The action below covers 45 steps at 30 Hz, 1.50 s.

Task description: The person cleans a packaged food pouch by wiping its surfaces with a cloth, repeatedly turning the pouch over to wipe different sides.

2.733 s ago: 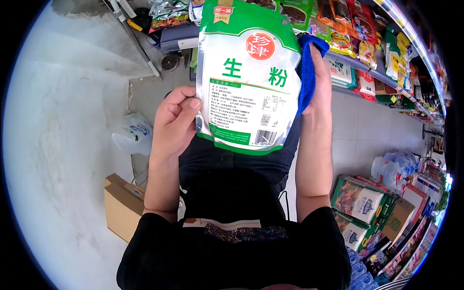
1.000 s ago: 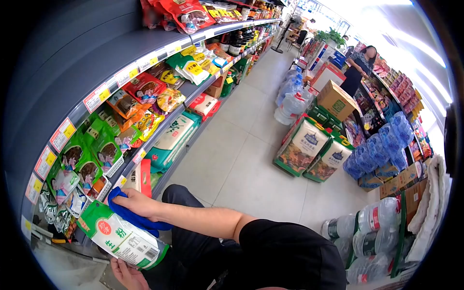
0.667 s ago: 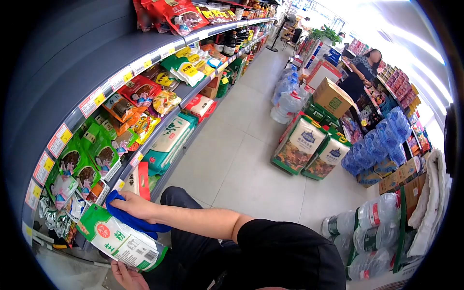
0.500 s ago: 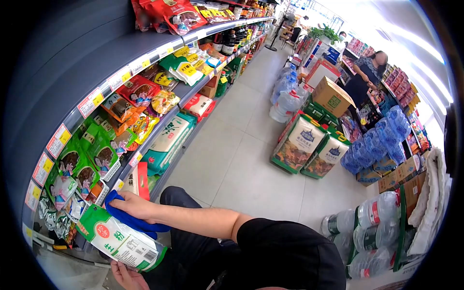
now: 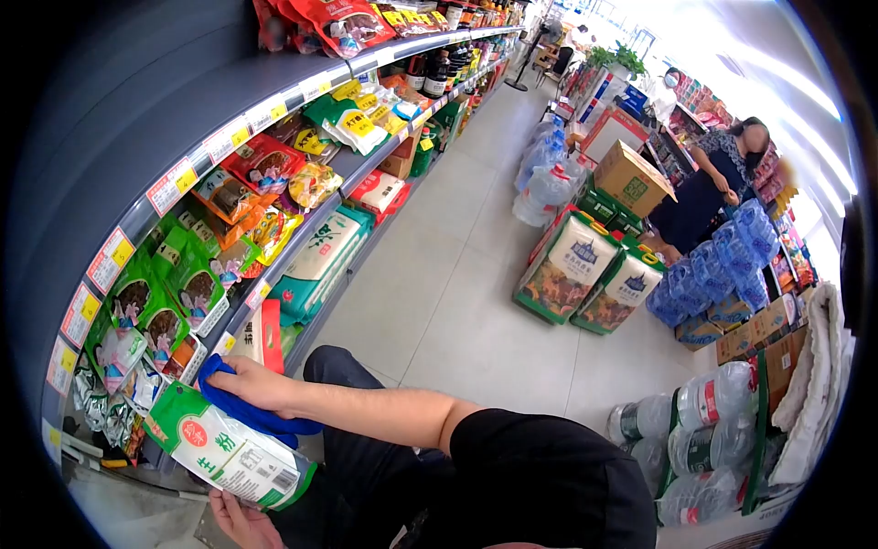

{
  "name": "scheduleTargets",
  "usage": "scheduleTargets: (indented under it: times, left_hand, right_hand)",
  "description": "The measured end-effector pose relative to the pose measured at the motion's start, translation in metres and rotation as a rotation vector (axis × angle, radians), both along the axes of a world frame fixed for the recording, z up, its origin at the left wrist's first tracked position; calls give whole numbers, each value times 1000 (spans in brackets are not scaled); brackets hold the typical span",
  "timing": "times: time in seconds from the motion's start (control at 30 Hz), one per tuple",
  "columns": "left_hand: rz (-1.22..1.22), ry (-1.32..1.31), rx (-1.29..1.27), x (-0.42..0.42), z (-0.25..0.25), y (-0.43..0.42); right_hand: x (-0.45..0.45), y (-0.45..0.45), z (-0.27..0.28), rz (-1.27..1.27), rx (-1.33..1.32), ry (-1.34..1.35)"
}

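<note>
My right hand (image 5: 245, 382) is closed on a bunched blue cloth (image 5: 261, 419), at the upper edge of a green and white starch bag (image 5: 242, 457). The cloth lies along the bag's side. My left hand (image 5: 240, 520) grips the bag's lower end, its fingers partly hidden beneath it. The bag is tilted, with its printed face and barcode turned up towards me. Just beyond it, green pouches (image 5: 194, 284) of dried food fill the lower shelf (image 5: 343, 188).
Large rice bags (image 5: 572, 265) and a cardboard box (image 5: 631, 181) stand across the tiled aisle (image 5: 439, 274). Water bottles (image 5: 709, 448) are stacked at my right. A person (image 5: 709, 183) in dark clothes stands by the far shelves, another in a mask (image 5: 668, 96) behind.
The person in dark clothes has come a little nearer and to the right, and the masked person shows more. My hands, the cloth and the bag have barely shifted.
</note>
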State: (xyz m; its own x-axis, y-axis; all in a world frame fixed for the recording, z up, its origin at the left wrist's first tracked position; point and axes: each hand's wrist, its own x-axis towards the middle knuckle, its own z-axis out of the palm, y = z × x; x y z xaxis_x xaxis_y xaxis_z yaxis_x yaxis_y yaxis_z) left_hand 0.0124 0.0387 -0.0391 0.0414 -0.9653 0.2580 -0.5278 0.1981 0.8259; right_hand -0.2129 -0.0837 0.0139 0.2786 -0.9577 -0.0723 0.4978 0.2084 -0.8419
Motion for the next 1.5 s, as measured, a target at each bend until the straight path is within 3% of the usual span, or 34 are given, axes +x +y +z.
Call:
scheduleTargets:
  times: [0.07,0.17,0.27,0.37,0.57,0.67,0.77,0.87,0.97,1.07,1.17,1.27,1.37,1.5]
  left_hand:
    - [11,18,7,-5,6,0]
    - [165,794,336,-22,26,-2]
    - [129,590,288,-19,23,-2]
    - [147,790,341,-24,29,-2]
    - [161,759,341,-25,29,-3]
    - [8,-7,53,-8,11,-3]
    - [23,-13,17,-6,4,-5]
    - [84,587,248,-13,10,-6]
    - [177,940,346,-25,28,-5]
    - [176,970,344,-23,25,-5]
    - [60,491,158,-5,-4,-5]
    - [51,213,21,-3,-8,-4]
    - [77,397,92,-2,-11,-5]
    - [80,113,37,-1,-5,-5]
  right_hand:
    - [-1,2,4,-3,12,-9]
    - [-1,2,3,-8,14,-7]
    - [-3,2,4,-1,13,12]
    - [-3,3,3,-13,7,-2]
    - [-2,1,-1,-33,-11,-16]
    - [-4,3,2,-35,-12,-20]
    - [-7,4,5,-29,-1,-21]
    - [-6,3,2,-35,-1,-17]
    - [-5,2,1,-39,-12,-29]
    - [-6,4,4,-37,-4,-39]
    - [-6,3,2,-40,-6,-41]
    - [-5,2,-1,-42,-10,-41]
    - [-6,3,0,-39,-5,-42]
    - [-7,4,2,-34,1,-42]
